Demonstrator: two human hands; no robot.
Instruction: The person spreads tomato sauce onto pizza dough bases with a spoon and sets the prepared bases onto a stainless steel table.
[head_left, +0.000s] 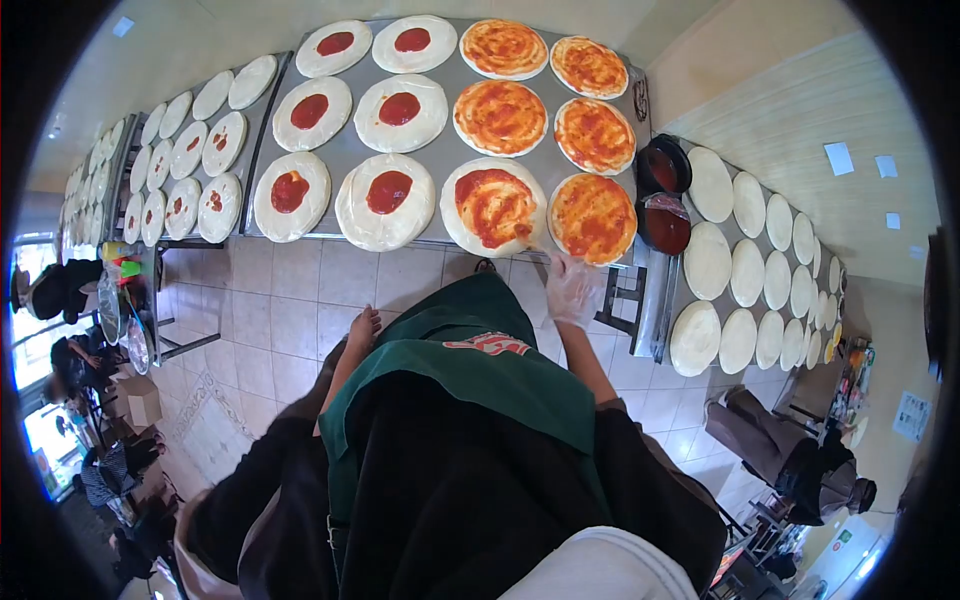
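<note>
On the metal table [430, 229] lie rows of round dough bases. My right hand [573, 287], in a clear plastic glove, is at the table's front edge, by a dough round with partly spread red sauce [494, 205] and a fully sauced round [593, 219]. Its fingers are blurred under the glove, so what they hold, if anything, cannot be made out. My bare left hand [365, 325] hangs over the floor in front of the table, fingers curled, with nothing seen in it. Nearby, a dough round [356, 212] bears an unspread pool of sauce.
Two dark sauce containers [667, 225] stand right of the sauced rounds. Plain dough rounds [708, 262] cover a table further right. Another table [247, 200] with dough rounds is at the left. One person [790, 460] is at the lower right, others at the far left.
</note>
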